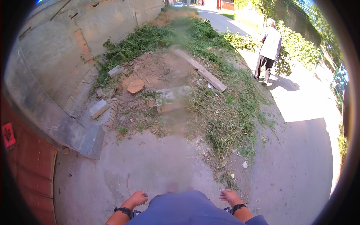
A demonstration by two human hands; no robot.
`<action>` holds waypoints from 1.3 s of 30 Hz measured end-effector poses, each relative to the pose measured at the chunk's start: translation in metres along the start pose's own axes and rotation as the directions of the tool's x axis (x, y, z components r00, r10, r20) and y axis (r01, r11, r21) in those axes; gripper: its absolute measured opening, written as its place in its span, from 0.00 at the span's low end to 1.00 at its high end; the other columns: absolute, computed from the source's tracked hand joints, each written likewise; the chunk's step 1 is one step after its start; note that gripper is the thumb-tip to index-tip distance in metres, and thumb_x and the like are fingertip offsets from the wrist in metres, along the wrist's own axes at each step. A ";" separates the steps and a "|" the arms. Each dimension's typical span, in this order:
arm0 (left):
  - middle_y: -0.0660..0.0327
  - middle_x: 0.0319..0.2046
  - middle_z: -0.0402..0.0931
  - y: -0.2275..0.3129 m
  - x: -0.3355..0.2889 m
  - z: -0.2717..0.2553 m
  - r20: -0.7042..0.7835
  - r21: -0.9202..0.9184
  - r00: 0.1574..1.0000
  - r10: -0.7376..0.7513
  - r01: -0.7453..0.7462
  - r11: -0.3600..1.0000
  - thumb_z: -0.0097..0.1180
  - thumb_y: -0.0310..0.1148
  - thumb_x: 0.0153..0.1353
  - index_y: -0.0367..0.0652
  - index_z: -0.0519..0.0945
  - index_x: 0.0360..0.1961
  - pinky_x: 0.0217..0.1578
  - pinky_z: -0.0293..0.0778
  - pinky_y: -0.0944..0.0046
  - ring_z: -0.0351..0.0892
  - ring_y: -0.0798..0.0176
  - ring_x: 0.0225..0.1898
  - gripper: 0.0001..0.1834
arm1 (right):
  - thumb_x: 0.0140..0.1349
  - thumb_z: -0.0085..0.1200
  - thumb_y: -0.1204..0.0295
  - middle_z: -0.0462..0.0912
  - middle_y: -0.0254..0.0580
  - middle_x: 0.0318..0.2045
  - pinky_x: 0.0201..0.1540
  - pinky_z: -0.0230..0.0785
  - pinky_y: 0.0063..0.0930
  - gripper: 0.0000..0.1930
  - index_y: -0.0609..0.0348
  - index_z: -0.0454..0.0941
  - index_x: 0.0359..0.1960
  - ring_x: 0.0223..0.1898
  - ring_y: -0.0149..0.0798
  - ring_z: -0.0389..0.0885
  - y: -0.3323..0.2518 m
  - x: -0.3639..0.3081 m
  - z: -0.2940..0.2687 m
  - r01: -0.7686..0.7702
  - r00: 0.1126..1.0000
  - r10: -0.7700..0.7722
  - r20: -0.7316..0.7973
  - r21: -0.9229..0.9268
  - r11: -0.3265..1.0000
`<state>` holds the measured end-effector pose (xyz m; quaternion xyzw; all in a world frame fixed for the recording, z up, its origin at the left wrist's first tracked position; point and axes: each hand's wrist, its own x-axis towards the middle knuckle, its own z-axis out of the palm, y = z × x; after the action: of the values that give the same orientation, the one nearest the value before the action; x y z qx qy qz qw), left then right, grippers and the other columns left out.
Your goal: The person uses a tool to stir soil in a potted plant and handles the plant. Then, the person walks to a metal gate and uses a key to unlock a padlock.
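My left hand [139, 198] is low in front of me, beside my blue shirt [180, 210]. Its fingers are curled in, with a small dark spot at their tips too tiny to name. On the other side, my right hand [229, 196] hangs over the concrete with its fingers loosely extended and no object plainly in them. Both wrists carry black straps [124, 211]. A thin curved twig or wire [128, 185] lies on the ground just beyond my left hand.
Ahead are a tree stump [136, 86], a concrete slab [173, 98], a long beam [202, 71] and loose blocks [99, 108]. Cut green branches [228, 123] spread along the right. A person [268, 50] walks on the sunlit road. A wall [93, 28] and red door [30, 168] stand left.
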<state>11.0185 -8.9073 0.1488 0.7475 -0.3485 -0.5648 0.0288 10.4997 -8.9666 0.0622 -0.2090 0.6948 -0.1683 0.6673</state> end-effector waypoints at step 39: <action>0.62 0.22 0.78 -0.116 -0.007 -0.004 -0.096 -0.173 0.995 0.027 -0.043 0.984 0.55 0.37 0.52 0.40 0.81 0.34 0.22 0.70 0.68 0.74 0.69 0.20 0.13 | 0.62 0.50 0.66 0.81 0.46 0.37 0.35 0.78 0.29 0.13 0.65 0.75 0.41 0.33 0.41 0.84 -0.059 0.005 0.080 0.050 0.995 -0.019 0.101 -0.309 0.950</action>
<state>11.0776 -8.8173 0.1059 0.7614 -0.3089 -0.5570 0.1207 10.5830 -9.0164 0.0839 -0.3315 0.6756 -0.0583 0.6560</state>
